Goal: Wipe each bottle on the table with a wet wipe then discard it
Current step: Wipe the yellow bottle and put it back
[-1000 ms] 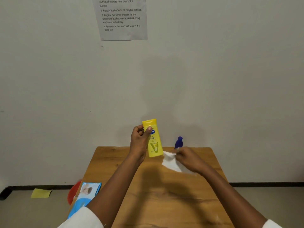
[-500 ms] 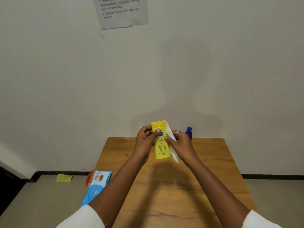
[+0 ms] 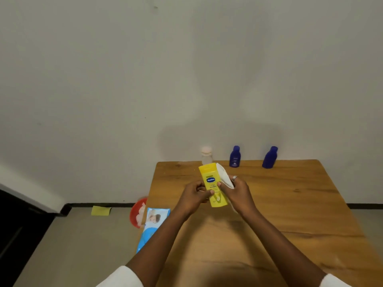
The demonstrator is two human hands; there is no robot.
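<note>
Wooden table (image 3: 290, 204) against pale wall. My left hand (image 3: 193, 196) fingers clamped round yellow bottle (image 3: 213, 186), held upright above table. My right hand (image 3: 238, 190) pinches white wet wipe (image 3: 224, 177) against bottle's right side, thumb on front. Behind, along far edge: clear bottle (image 3: 206, 155), two blue bottles (image 3: 235, 156) (image 3: 269, 157), standing apart. Wipes pack (image 3: 152, 224) overhangs left edge; red bin (image 3: 136, 212) on floor beside.

You're facing a plain pale wall (image 3: 124, 79), wooden table (image 3: 300, 204) pushed against it, beige floor (image 3: 78, 245) below, black skirting (image 3: 99, 204) along the base.
</note>
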